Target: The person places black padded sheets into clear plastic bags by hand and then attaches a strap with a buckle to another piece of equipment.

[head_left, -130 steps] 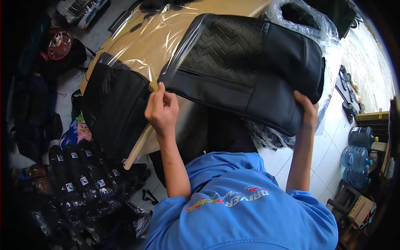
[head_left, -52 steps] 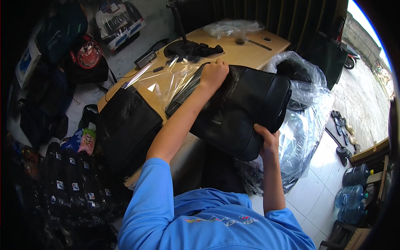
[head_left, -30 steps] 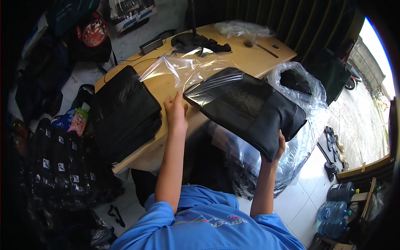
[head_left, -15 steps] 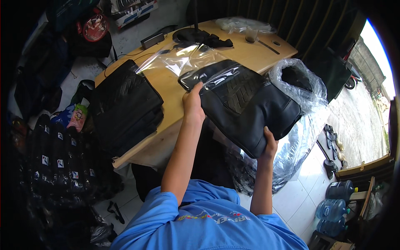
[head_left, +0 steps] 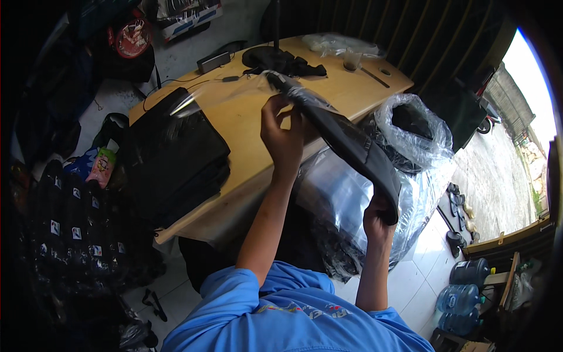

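Note:
A folded black leather-like cover (head_left: 343, 134) is held up in front of me, tilted almost edge-on. My left hand (head_left: 283, 132) has its fingers curled and pinched at the cover's far left edge. Around the lower right end of it, my right hand (head_left: 379, 220) is closed. A clear plastic sleeve (head_left: 220, 94) trails leftward from the far end of the cover, blurred by motion. To the left, a stack of similar black covers (head_left: 182, 152) lies on the wooden table (head_left: 240, 126).
Beside the table's right end stands a large clear plastic bag (head_left: 413, 126) with black contents. Black cloth (head_left: 287, 61), a clear cup (head_left: 352, 60) and a plastic packet (head_left: 337, 44) sit at the table's far side. Water jugs (head_left: 457, 299) stand at the lower right; black wrapped goods (head_left: 76, 223) at left.
The cover has turned from its broad patterned face to nearly edge-on. My left hand has rotated and its fingers have shifted on the far edge; my right hand still grips the lower end.

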The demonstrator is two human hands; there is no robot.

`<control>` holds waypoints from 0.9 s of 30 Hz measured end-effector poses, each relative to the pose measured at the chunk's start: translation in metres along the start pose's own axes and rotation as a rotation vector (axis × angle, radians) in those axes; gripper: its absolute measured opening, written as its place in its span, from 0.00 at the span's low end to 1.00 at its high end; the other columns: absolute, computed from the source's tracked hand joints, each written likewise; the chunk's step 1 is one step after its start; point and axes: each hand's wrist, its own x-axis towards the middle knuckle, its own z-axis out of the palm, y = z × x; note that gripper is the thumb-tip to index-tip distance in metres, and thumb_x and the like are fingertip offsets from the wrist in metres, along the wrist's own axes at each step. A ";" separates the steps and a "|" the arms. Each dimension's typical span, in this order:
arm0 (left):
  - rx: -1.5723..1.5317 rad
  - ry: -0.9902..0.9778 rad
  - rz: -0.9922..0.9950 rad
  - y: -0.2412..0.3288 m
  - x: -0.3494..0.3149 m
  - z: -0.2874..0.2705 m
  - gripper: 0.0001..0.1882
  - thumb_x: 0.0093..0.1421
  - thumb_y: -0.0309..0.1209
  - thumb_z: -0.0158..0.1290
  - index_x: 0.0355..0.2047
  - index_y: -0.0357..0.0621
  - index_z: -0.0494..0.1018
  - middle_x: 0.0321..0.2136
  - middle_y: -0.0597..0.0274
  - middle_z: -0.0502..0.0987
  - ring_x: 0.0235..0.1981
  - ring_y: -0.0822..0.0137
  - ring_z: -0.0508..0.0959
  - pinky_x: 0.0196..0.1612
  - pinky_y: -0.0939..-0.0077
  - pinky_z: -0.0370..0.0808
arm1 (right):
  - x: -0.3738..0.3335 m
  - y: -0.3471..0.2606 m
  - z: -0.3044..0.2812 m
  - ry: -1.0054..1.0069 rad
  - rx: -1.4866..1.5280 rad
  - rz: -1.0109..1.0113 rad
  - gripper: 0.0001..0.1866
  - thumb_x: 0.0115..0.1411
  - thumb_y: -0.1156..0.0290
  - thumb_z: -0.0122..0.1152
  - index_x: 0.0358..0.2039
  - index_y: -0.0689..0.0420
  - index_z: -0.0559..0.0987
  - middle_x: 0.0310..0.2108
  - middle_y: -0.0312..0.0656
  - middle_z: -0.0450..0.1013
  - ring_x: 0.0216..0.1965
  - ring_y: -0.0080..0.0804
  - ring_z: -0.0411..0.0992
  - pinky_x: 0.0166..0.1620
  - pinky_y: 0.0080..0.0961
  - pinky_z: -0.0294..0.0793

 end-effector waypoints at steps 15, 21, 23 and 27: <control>-0.074 -0.245 0.467 0.065 0.102 0.043 0.06 0.58 0.26 0.52 0.35 0.39 0.75 0.28 0.59 0.79 0.29 0.69 0.79 0.33 0.77 0.75 | -0.013 0.031 0.041 0.133 0.365 0.181 0.20 0.60 0.73 0.50 0.52 0.65 0.65 0.50 0.61 0.63 0.29 0.43 0.76 0.32 0.25 0.83; -0.276 -0.810 0.058 0.062 0.145 0.007 0.13 0.55 0.21 0.51 0.42 0.34 0.69 0.33 0.61 0.75 0.34 0.75 0.74 0.41 0.81 0.70 | -0.020 0.035 0.042 0.114 0.437 0.182 0.21 0.59 0.72 0.51 0.53 0.64 0.65 0.53 0.59 0.62 0.29 0.44 0.76 0.33 0.26 0.83; -0.181 -0.747 0.210 0.060 0.132 0.004 0.18 0.52 0.21 0.51 0.44 0.36 0.64 0.36 0.57 0.72 0.38 0.70 0.74 0.43 0.77 0.70 | -0.019 0.038 0.043 0.072 0.492 0.191 0.22 0.59 0.74 0.50 0.54 0.64 0.63 0.54 0.60 0.61 0.29 0.45 0.76 0.33 0.27 0.83; -0.010 -0.564 0.548 0.062 0.109 0.004 0.28 0.47 0.19 0.50 0.49 0.38 0.56 0.40 0.48 0.68 0.44 0.57 0.72 0.48 0.67 0.68 | -0.015 0.043 0.052 0.036 0.467 0.178 0.20 0.60 0.74 0.51 0.53 0.65 0.66 0.54 0.63 0.60 0.32 0.49 0.76 0.34 0.30 0.83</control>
